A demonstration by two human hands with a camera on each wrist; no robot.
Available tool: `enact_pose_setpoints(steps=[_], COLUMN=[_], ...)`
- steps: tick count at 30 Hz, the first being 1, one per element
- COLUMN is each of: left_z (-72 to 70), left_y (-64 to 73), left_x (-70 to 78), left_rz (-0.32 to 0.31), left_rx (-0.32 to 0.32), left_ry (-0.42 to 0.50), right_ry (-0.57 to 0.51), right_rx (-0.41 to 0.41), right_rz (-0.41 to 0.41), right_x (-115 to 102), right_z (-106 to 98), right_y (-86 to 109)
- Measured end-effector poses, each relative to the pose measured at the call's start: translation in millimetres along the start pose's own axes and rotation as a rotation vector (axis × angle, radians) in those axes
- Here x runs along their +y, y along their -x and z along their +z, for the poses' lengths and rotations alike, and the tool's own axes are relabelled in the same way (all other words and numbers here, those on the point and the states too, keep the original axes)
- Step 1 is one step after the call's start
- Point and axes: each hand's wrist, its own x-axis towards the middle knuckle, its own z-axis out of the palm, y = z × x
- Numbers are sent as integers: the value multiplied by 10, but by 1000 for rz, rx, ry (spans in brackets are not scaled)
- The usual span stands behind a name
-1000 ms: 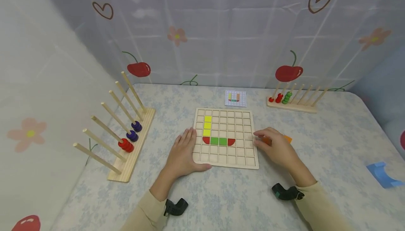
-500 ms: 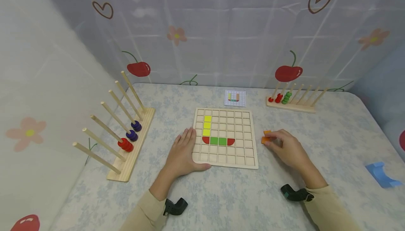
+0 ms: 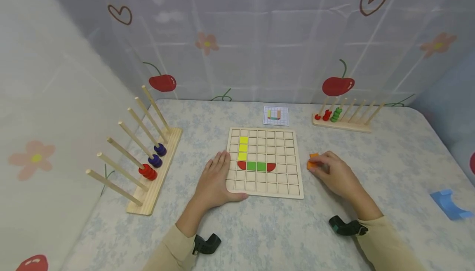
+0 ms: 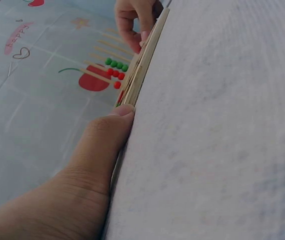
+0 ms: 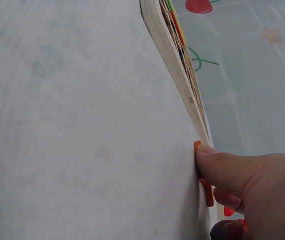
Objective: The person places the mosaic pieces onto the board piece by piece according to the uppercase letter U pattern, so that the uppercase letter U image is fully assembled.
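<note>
My left hand (image 3: 212, 182) rests along the left side of a wooden grid board (image 3: 276, 188), its fingers straight and its thumb (image 4: 107, 130) stretched along the near edge. On the board are a column of yellow squares (image 3: 243, 148) and a row of green squares (image 3: 256, 166) with a red rounded piece (image 3: 271, 167) at each end. Just right of the board, my right hand (image 3: 335, 174) pinches an orange tile (image 3: 311, 165) at the table. Another orange tile (image 3: 314, 155) shows by the fingertips, partly hidden by them.
A card with a coloured pattern (image 3: 276, 116) lies behind the board. At the left stands a peg rack (image 3: 163, 168) with red and blue rings. A smaller bead rack (image 3: 341, 126) stands at the back right. A blue curved piece (image 3: 448, 206) lies at the far right.
My right hand has moved right, away from the board's right edge, and now pinches at the orange tiles. My left hand stays put on the board.
</note>
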Motion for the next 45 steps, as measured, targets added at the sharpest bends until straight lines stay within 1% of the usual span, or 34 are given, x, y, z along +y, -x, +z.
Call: enact_pose_setpoints(steps=[5, 12, 19, 25, 30, 36, 45], left_z=[7, -2, -3, -14, -21, -19, -40], left_y=[5, 15, 11, 2, -7, -12, 1], left_x=[-12, -19, -33, -26, -16, -10, 0], left_rz=[-15, -17, -2, 10, 7, 2, -3], left_rx=[-7, -7, -16, -10, -13, -22, -20], left_ry=[8, 11, 2, 17, 11, 4, 11], right_ry=[-35, -100, -145, -249, -282, -298, -268], right_rx=[-4, -28, 1, -3, -27, -67, -64], right_rz=[-19, 26, 42, 36, 24, 34, 35], right_x=[-8, -4, -55, -228, -433, -621, -756], right_z=[2, 16, 40, 77, 156, 301, 438], right_y=[-17, -23, -15, -132, -285, -427, -523])
